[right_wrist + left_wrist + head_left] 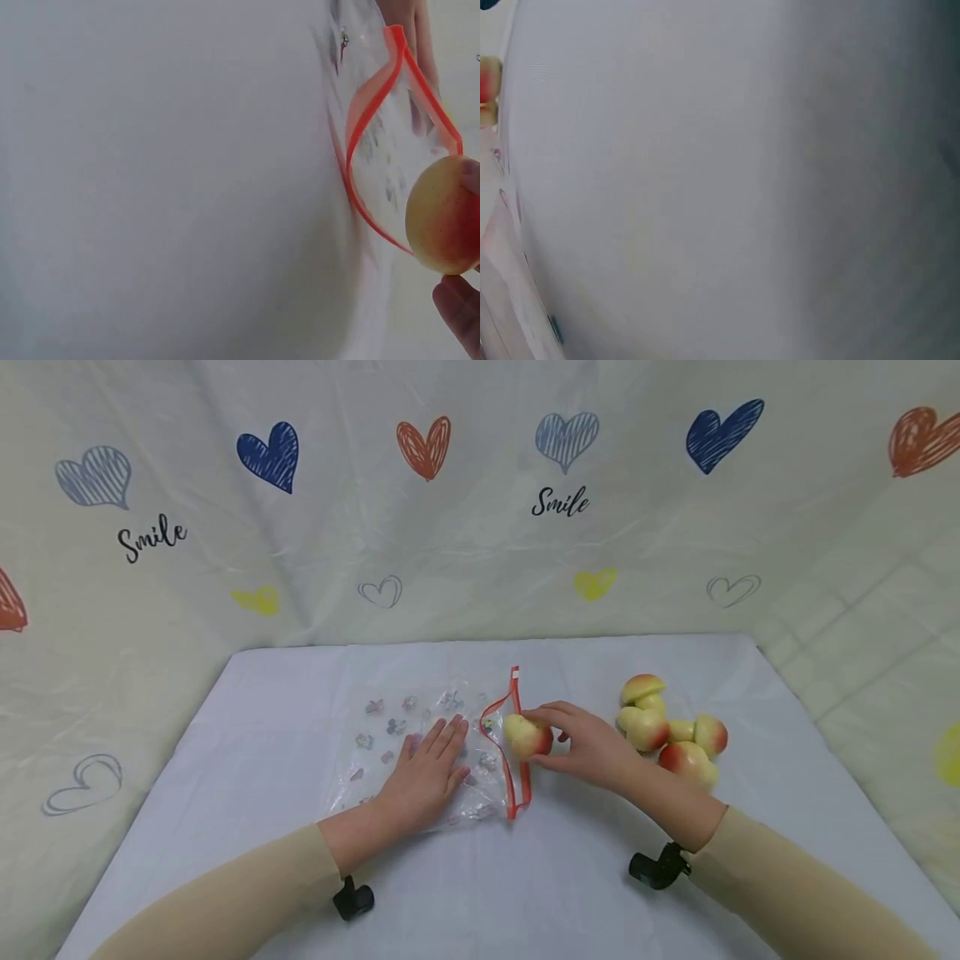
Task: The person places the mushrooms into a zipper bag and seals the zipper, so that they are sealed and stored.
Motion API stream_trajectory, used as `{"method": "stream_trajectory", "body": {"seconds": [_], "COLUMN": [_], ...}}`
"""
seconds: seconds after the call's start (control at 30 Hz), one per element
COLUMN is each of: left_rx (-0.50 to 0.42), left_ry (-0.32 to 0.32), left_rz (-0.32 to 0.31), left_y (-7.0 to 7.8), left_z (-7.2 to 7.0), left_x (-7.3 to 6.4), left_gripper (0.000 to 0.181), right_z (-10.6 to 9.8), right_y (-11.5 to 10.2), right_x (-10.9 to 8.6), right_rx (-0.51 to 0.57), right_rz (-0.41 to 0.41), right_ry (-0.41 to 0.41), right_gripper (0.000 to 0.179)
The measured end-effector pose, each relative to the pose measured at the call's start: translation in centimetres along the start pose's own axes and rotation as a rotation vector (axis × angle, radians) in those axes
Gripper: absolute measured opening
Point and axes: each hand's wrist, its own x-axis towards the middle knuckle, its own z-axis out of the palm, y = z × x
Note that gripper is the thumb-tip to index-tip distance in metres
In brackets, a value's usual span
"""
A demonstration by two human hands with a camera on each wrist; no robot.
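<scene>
At the near edge of the head view, a left sleeve (232, 893) and a right sleeve (795, 881), both beige, extend over the white-covered table (517, 893). A black left wrist camera (354, 900) and a black right wrist camera (658, 866) sit at the cuffs.

The left hand (423, 772) lies palm down on a clear plastic bag (367, 760) printed with small figures. Its fingers are straight and hold nothing. The left wrist view shows mainly the white table surface.

The right hand (588, 747) is to the right of the bag. Its thumb and fingers pinch a red-and-yellow piece (528, 737), which is rounded and smooth. The piece is located at the mouth of the bag, overlapping the red strip (525, 787) in the head view; contact between the two cannot be determined. The sides of the strip stand apart at the middle and meet near the ends, so the mouth gapes.

To the right of the right hand, a group of similar pieces (688, 764) rests on the table, some with a mushroom-like cap and stem.

Behind the table hangs a pale sheet (480, 543) printed with coloured hearts (267, 458) and the word "Smile" (560, 502).
</scene>
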Motion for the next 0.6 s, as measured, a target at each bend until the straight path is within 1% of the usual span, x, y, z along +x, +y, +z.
{"method": "stream_trajectory", "body": {"seconds": [0.13,0.27,0.37,0.5,0.6], "left_rx": [0.006,-0.008,-0.022,-0.008,0.01], "left_ry": [0.003,0.015,0.034,0.051,0.049], "left_rz": [0.001,0.005,0.021,0.036,0.033], "left_y": [0.1,0.2,0.2,0.3,0.3], "left_z": [-0.1,-0.2,-0.3,-0.3,-0.2], "left_x": [0.1,0.0,0.0,-0.1,0.0], "left_gripper": [0.069,0.069,0.069,0.069,0.069], "right_z": [0.9,1.7,2.3,2.9,3.2], "right_y": [-0.3,-0.1,0.2,0.3,0.1], "right_x": [0.8,1.3,1.4,1.4,1.5], "right_rx": [0.06,0.076,0.086,0.097,0.09], "right_rz": [0.018,0.036,0.062,0.097,0.128], "right_ry": [-0.036,-0.067,-0.083,-0.072,-0.045], "right_gripper": [0.062,0.063,0.064,0.065,0.064]}}
